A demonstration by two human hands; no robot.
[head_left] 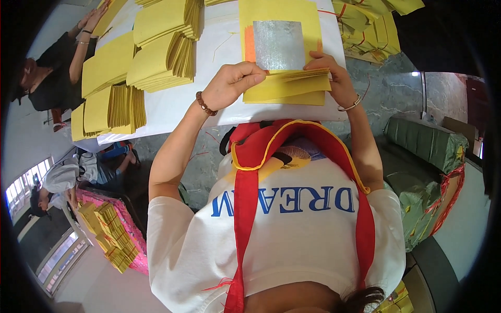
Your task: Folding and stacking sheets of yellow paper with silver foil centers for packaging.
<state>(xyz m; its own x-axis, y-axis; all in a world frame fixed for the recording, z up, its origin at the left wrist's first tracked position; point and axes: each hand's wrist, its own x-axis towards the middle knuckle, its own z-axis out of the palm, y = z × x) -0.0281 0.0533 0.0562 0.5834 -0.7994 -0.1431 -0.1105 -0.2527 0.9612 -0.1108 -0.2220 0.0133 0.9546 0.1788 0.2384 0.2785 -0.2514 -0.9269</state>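
Note:
A stack of yellow paper sheets [287, 98] lies before me near the table's front edge, its near part folded up and over. My left hand [235, 85] pinches the left end of the fold between thumb and fingers. At the right end, my right hand [334, 79] is closed round the folded layers, its fingers at the far side. Just beyond the fold, a silver foil square [278, 46] lies on the yellow paper. An orange strip [249, 46] shows along the square's left side. Whatever lies inside the fold is hidden.
Folded yellow paper bundles [159, 60] stand in rows on the white-covered table [219, 49] to the left. Tied yellow paper [368, 31] is piled at the far right. Green wrapped bales [425, 143] stand right of me. Another person [57, 73] sits at the far left.

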